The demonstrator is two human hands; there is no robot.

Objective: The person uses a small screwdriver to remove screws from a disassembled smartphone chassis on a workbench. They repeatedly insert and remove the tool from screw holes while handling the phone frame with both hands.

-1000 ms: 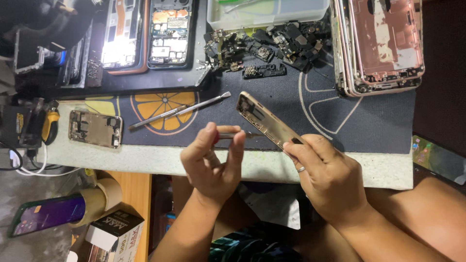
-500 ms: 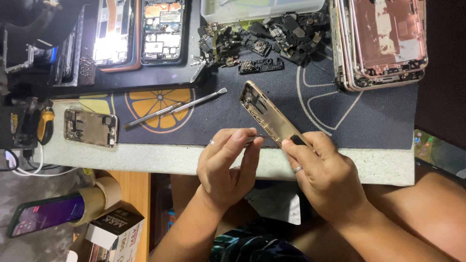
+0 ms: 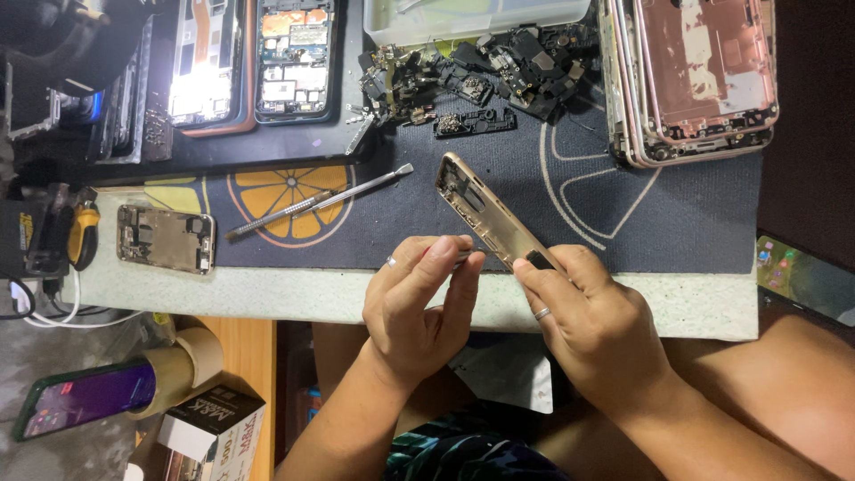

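Note:
My right hand (image 3: 592,325) grips the near end of a gold phone frame (image 3: 485,218), held on edge and tilted over the dark mat (image 3: 623,223). My left hand (image 3: 419,307) is right beside it, fingers pinched together at the frame's near side; something thin may be between the fingertips, but it is too small to make out. A metal spudger (image 3: 316,200) lies on the mat to the left of the frame.
A gold circuit board (image 3: 166,239) lies at the left. Opened phones (image 3: 254,62) sit at the back left, a heap of small black parts (image 3: 472,71) in the middle, stacked rose-gold housings (image 3: 699,76) at the back right. A phone (image 3: 85,410) on tape rolls stands lower left.
My left hand has moved right and closed its fingers at the frame's near end. The frame has stayed in my right hand, shifted slightly.

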